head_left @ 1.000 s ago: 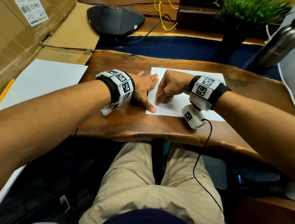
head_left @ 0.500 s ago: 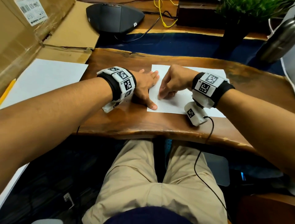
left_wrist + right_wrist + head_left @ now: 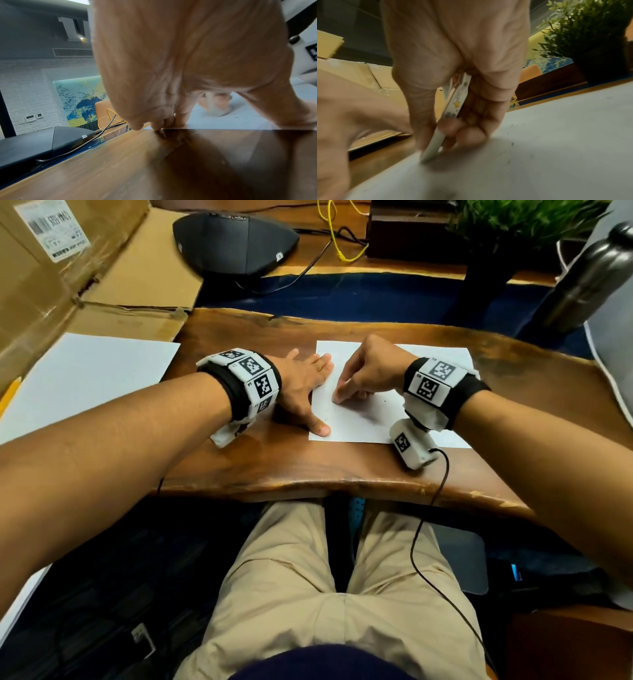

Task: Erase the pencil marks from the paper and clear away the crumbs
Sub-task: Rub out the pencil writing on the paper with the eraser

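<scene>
A white sheet of paper point(image 3: 363, 422) lies on the wooden table point(image 3: 274, 467). My left hand point(image 3: 308, 392) lies flat on the paper's left edge, fingers straight and thumb spread, pressing it down. My right hand point(image 3: 363, 374) pinches a flat white eraser point(image 3: 436, 146) in a printed sleeve, its tip pressed on the paper point(image 3: 539, 148) near the left side. In the left wrist view the eraser point(image 3: 218, 111) shows blurred beyond my left hand point(image 3: 171, 121). Small dark crumbs point(image 3: 511, 144) dot the sheet.
A cardboard box point(image 3: 51, 285) and another white sheet point(image 3: 85, 378) sit to the left. A black speakerphone point(image 3: 236, 241) with cables is behind, a potted plant point(image 3: 507, 231) and a metal bottle point(image 3: 589, 275) at the back right. A yellow pencil point(image 3: 10, 395) lies far left.
My right hand has shifted with the eraser over the paper, from near my left thumb up and away from me. The left hand stays pressed on the sheet.
</scene>
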Action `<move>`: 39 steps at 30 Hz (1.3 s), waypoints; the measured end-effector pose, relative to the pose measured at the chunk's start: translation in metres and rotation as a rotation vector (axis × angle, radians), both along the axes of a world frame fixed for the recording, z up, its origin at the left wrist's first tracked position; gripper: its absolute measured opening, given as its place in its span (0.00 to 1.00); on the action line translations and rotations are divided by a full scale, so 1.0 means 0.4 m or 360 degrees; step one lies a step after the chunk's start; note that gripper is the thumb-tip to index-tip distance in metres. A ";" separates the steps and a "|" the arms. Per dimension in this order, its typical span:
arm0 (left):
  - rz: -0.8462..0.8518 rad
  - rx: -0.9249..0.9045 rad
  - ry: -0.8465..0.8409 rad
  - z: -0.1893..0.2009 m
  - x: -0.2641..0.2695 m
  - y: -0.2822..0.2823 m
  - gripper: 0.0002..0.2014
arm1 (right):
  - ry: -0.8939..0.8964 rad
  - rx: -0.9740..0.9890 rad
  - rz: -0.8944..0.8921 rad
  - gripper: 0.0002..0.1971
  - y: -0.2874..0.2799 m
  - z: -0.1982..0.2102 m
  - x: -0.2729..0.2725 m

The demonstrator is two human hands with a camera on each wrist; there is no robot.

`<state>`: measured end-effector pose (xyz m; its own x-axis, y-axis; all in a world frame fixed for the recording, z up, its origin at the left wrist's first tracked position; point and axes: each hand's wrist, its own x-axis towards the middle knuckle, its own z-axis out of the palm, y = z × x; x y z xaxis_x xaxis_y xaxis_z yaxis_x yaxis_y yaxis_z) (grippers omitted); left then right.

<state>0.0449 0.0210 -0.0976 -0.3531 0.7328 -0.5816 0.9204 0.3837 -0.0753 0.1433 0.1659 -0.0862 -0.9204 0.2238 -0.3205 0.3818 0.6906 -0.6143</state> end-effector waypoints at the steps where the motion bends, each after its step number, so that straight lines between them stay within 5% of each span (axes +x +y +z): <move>1: -0.0001 0.0009 0.0007 0.000 0.000 -0.001 0.67 | -0.0059 -0.0001 0.0059 0.09 0.003 0.002 0.008; 14: -0.0065 0.0262 -0.0065 -0.027 -0.061 0.036 0.72 | -0.0186 -0.0100 -0.0134 0.11 0.118 -0.007 0.054; 21: -0.0007 0.0757 -0.0031 0.007 -0.081 0.090 0.45 | -0.0194 -0.0145 -0.0118 0.09 0.125 -0.016 0.054; 27: -0.0618 0.0628 -0.0347 0.022 0.004 -0.079 0.32 | -0.0159 -0.0161 -0.0126 0.08 0.130 -0.023 0.052; 31: -0.0969 0.0382 -0.0483 -0.020 0.071 -0.163 0.36 | -0.0209 -0.0142 -0.0121 0.08 0.131 -0.020 0.046; 39: -0.0298 0.0408 -0.0255 -0.013 -0.048 -0.047 0.44 | -0.0231 -0.0138 -0.0167 0.09 0.120 -0.010 0.050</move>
<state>0.0258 0.0024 -0.1027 -0.1182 0.9056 -0.4072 0.9689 0.1950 0.1525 0.1634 0.2139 -0.0902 -0.8362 0.2819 -0.4704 0.5378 0.5892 -0.6031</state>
